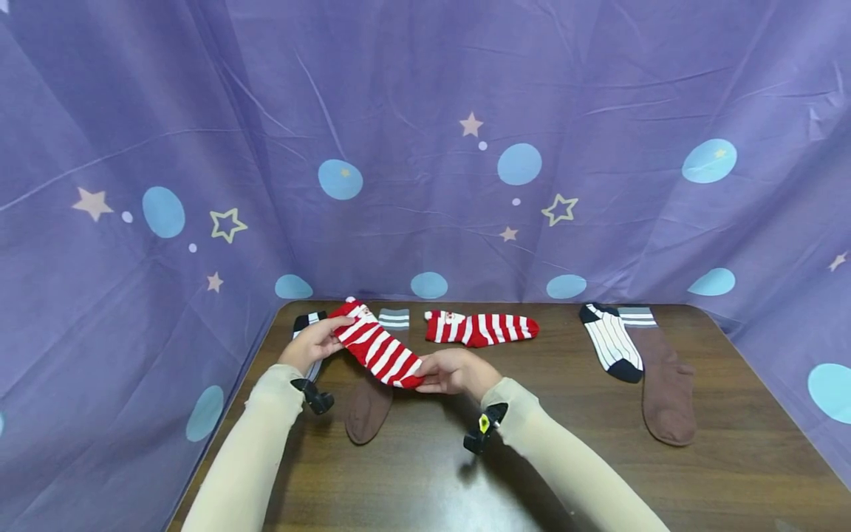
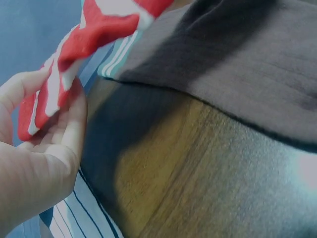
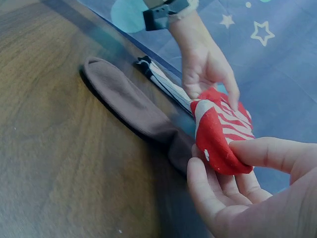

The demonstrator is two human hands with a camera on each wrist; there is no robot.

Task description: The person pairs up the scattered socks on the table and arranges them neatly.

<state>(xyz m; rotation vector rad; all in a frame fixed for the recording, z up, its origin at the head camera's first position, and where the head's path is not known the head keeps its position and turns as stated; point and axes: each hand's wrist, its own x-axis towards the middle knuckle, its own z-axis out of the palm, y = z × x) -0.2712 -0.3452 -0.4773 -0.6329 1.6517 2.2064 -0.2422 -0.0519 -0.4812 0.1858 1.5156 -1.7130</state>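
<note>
Fingers (image 1: 435,363) pinch a striped sock (image 1: 380,349) — long axis diagonal, toe pointing lower right.

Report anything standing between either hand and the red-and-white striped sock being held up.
Nothing visible does. The left hand grips the striped sock near its cuff and the right hand holds its toe end. The nearby brown sock lies on the table, not between either hand and the striped sock.
</note>
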